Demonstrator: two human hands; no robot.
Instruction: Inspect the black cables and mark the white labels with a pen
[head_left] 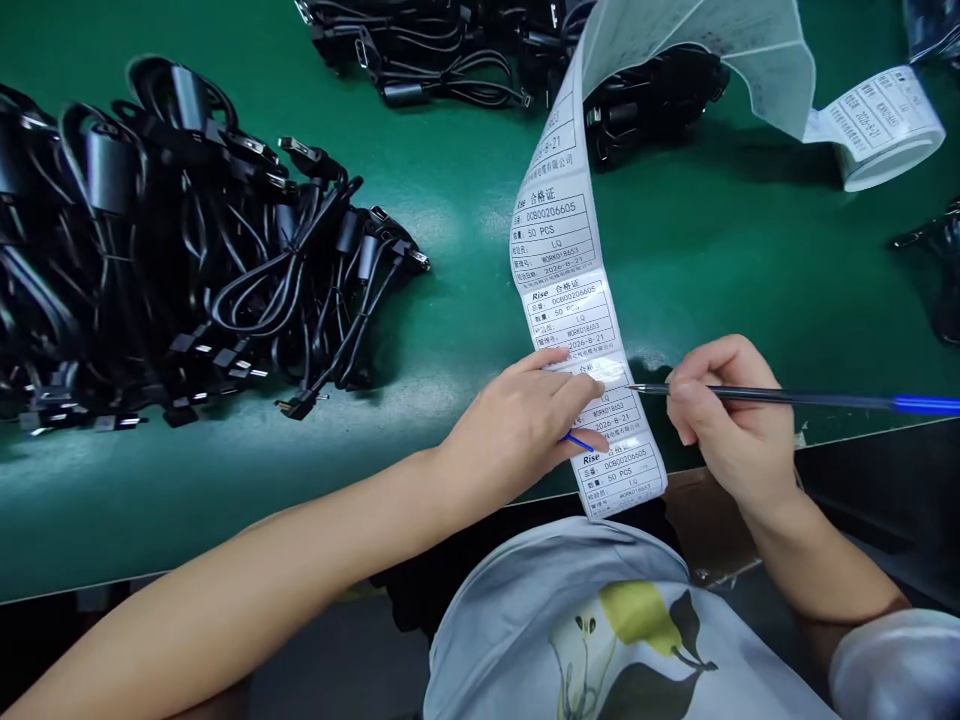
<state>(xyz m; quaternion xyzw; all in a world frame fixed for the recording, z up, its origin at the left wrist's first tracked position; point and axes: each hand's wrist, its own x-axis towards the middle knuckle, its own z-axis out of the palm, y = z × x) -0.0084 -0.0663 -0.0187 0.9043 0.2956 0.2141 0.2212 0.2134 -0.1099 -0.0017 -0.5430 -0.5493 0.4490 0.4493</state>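
Note:
A long strip of white printed labels runs from a roll at the far right, down across the green table to its near edge. My left hand lies on the strip near its lower end, fingers pressed down on a label, with a small blue object showing under the fingers. My right hand is closed round a dark pen with a blue end. The pen lies almost level and its tip touches the label just right of my left fingers.
A large heap of bundled black cables covers the left of the green table. More black cable bundles lie along the far edge and at the right edge. The table's near edge runs just below my hands.

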